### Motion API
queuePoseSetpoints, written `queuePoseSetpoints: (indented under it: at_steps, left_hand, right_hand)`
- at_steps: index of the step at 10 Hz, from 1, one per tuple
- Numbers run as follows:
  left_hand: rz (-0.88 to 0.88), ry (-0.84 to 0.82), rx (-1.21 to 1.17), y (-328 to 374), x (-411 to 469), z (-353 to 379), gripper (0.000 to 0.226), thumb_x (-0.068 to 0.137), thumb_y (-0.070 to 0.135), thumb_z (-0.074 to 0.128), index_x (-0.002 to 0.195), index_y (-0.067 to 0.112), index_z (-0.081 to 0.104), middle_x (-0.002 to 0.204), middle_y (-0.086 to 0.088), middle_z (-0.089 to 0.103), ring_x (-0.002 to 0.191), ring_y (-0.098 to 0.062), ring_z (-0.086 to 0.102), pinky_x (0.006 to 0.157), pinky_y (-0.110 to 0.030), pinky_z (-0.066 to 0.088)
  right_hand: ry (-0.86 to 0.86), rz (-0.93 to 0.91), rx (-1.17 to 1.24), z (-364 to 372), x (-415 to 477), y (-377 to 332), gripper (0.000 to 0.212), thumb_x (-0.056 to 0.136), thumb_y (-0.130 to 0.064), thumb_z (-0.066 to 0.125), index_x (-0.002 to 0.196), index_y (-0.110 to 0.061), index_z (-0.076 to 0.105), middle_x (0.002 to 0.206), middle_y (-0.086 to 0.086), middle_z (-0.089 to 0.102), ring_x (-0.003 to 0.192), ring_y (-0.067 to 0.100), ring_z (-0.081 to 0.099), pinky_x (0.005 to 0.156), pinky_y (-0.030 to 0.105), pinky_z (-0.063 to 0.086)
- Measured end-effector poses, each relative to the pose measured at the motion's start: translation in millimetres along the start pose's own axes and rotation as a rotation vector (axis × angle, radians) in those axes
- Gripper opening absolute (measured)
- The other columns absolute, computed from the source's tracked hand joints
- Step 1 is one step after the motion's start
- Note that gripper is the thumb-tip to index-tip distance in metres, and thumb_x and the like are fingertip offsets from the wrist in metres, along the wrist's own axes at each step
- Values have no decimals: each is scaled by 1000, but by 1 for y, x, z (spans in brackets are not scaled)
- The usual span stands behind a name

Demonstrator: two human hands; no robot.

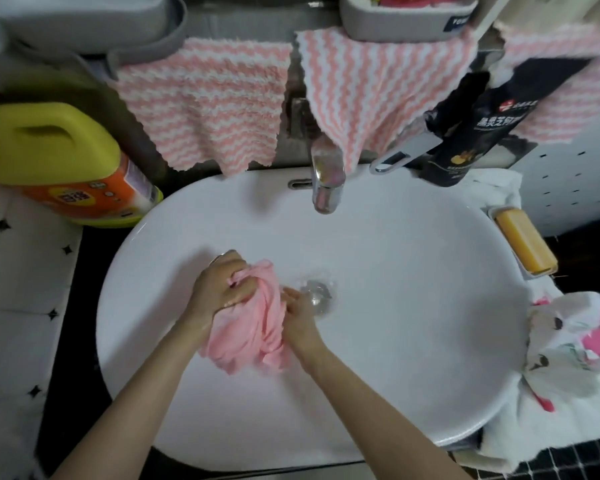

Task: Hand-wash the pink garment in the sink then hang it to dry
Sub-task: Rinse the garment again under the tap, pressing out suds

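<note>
Right hand (300, 315) has its fingertips tucked behind the pink garment (253, 327), so no telling whether it's actually gripping. The left hand (219, 292) covers the top of the bunch. The yellow jug (49, 157) is clipped by the left edge, and its label is too blurry to read. The gray basket (402, 19) is cut off at the top, and the dark pouch (471, 133), upper right, is smeared.

Home bathroom, white sink (413, 306) with faucet (326, 178), bar soap (525, 245), striped towels (205, 105), detergent jug (56, 161)
</note>
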State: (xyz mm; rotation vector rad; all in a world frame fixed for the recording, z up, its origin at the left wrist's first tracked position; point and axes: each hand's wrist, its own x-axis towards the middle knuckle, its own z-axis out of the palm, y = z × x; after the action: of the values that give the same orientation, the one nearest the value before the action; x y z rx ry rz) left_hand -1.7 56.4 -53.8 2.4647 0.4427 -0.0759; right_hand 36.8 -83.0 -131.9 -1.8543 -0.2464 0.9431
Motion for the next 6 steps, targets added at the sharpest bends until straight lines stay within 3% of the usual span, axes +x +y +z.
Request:
queuePoseSetpoints:
  at_steps: [1, 2, 3, 4, 5, 6]
  left_hand:
    - [-68, -169, -22, -21, -2, 23, 36, 69, 44, 69, 101, 34, 55, 118, 8, 50, 105, -8, 46, 78, 0, 29]
    - [-97, -321, 75, -13, -8, 33, 46, 79, 42, 66, 116, 23, 46, 86, 16, 50, 87, -14, 52, 67, -14, 36]
    - [-99, -484, 250, -12, -18, 40, 40, 84, 36, 63, 104, 21, 31, 67, 8, 46, 72, -24, 55, 62, -32, 39]
    - [-62, -531, 261, -14, -28, 48, 40, 85, 50, 52, 119, 34, 37, 99, 4, 62, 96, -24, 58, 74, -36, 33]
    - [4, -642, 409, -11, -29, 59, 60, 86, 60, 43, 141, 46, 23, 134, 1, 53, 122, -27, 47, 89, -37, 30]
    - [-17, -674, 494, -9, -26, 63, 52, 93, 54, 39, 143, 43, 26, 142, -4, 45, 131, -30, 38, 105, -39, 26]
  right_hand:
    - [-113, 38, -219, 12, -26, -14, 21, 88, -26, 46, 78, -18, 62, 89, 9, 66, 82, 22, 60, 71, 32, 44]
    - [-331, -45, -181, -1, -38, -12, 11, 79, -23, 48, 73, -28, 54, 76, -18, 60, 72, -4, 54, 66, 15, 40]
    - [-386, 106, 83, -31, -41, 1, 13, 82, -9, 63, 93, -12, 68, 84, -18, 64, 78, -6, 57, 69, 8, 44]
    - [218, 238, 198, -55, -30, 21, 21, 84, -24, 57, 92, -14, 73, 88, 3, 72, 85, 25, 67, 77, 32, 54]
    - [254, 206, -498, -64, -16, 31, 38, 90, -21, 44, 122, -30, 62, 114, 8, 58, 99, 28, 61, 82, 32, 47]
    - [116, 175, -788, -59, -2, 34, 44, 93, -18, 39, 134, -30, 51, 124, 8, 46, 105, 29, 56, 80, 32, 45]
